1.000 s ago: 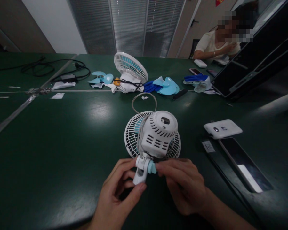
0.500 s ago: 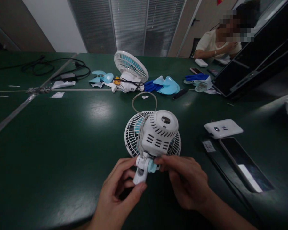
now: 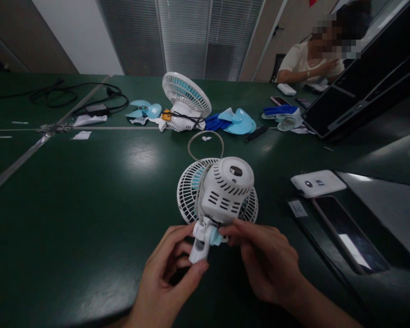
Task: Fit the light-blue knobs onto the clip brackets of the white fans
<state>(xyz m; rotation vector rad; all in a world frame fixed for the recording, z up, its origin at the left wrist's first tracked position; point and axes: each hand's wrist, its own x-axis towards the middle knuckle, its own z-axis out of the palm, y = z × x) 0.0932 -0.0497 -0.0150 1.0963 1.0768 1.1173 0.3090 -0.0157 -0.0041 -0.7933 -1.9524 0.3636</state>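
Head | hands (image 3: 167, 278) (image 3: 271, 262) on fan (image 3: 222, 200) | white device (image 3: 330, 181): 18 or 81 | cable label (image 3: 298, 208) illegible

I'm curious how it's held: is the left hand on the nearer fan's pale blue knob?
No, the left hand holds the white bracket, and the right hand is at the knob.

Wht device (image 3: 330, 178), R side: dk digits, look like 1 & 8, order unclear b/c of angle. Round dk logo-like mark (image 3: 308, 184) nr its end, too small to ID. Wht label (image 3: 298, 208) on blk cable (image 3: 315, 242): dk print, illegible.
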